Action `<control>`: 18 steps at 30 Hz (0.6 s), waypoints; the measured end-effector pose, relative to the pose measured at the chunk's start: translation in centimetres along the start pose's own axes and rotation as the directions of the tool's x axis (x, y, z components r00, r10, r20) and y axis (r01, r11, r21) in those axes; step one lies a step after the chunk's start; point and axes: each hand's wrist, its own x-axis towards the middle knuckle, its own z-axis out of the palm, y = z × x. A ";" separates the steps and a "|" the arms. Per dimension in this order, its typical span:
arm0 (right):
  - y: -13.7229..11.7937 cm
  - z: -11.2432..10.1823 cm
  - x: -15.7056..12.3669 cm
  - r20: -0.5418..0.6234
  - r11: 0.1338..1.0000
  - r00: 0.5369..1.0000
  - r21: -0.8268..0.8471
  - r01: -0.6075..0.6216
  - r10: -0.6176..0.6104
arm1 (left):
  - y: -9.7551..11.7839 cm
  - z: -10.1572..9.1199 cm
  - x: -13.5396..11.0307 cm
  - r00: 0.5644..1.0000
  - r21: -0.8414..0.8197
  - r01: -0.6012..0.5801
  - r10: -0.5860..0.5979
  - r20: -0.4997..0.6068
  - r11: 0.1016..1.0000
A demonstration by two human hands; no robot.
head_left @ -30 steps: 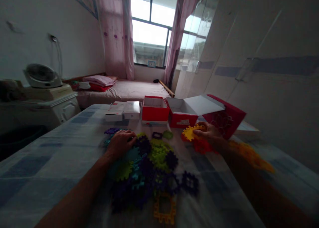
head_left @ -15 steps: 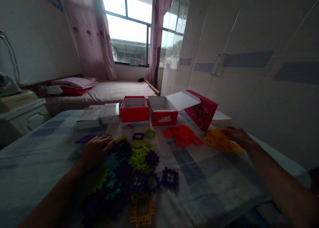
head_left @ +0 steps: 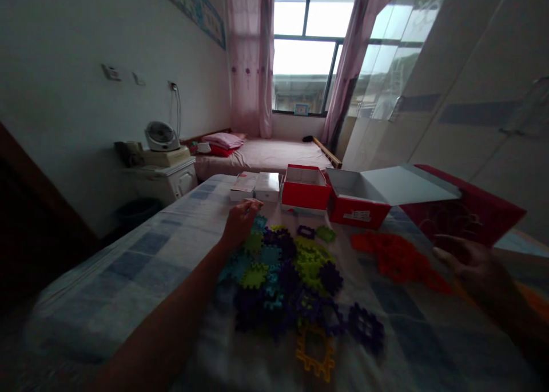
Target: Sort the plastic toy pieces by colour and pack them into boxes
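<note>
A heap of purple, green and teal gear-edged plastic tiles (head_left: pixel 283 278) lies on the checked tablecloth (head_left: pixel 141 266). My left hand (head_left: pixel 241 223) reaches to the heap's far left edge, fingers curled over a tile there; whether it grips one is unclear. A pile of orange-red tiles (head_left: pixel 394 258) lies to the right. My right hand (head_left: pixel 469 263) hovers just right of that pile, fingers spread, holding nothing. A yellow square frame tile (head_left: pixel 315 355) lies nearest me.
Two open red boxes (head_left: pixel 304 193) (head_left: pixel 358 209) stand at the table's far side, one with its white-lined lid (head_left: pixel 412 186) folded out. White flat boxes (head_left: pixel 255 186) sit left of them. Beyond are a bed, a window and wardrobes; a white cabinet with a fan (head_left: pixel 160 136) stands left.
My view swung left. My left hand moved forward to the heap's far edge. My right hand left the yellow-orange tiles and now hovers beside the red pile.
</note>
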 end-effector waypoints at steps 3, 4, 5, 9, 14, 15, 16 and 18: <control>-5.1 3.7 -2.3 0.155 0.989 0.977 0.045 0.139 -0.144 | -1.5 -1.7 1.0 0.993 0.247 0.093 -0.107 0.046 0.965; -6.6 4.6 -3.1 0.207 0.979 0.958 0.077 0.187 -0.199 | -2.2 -2.1 1.1 0.990 0.297 0.094 -0.121 0.075 0.950; -7.9 5.5 -3.9 0.259 0.967 0.933 0.112 0.229 -0.251 | -2.9 -2.4 1.1 0.987 0.321 0.087 -0.126 0.102 0.943; -12.0 7.7 -6.8 0.445 0.910 0.794 0.231 0.346 -0.414 | -4.8 -1.9 -0.2 0.976 0.319 0.095 -0.151 0.157 0.943; -15.9 10.6 -9.4 0.590 0.844 0.611 0.284 0.455 -0.528 | -4.4 1.1 -1.8 0.974 0.256 0.102 -0.148 0.169 0.961; -16.5 11.3 -9.8 0.598 0.835 0.596 0.269 0.480 -0.535 | -4.1 1.6 -1.9 0.975 0.236 0.092 -0.136 0.178 0.967; -16.9 12.0 -10.2 0.598 0.826 0.591 0.247 0.506 -0.541 | -3.9 1.8 -1.9 0.974 0.216 0.080 -0.122 0.188 0.973; -17.4 13.4 -10.8 0.580 0.810 0.598 0.206 0.549 -0.553 | -3.8 1.9 -1.9 0.974 0.180 0.059 -0.097 0.207 0.982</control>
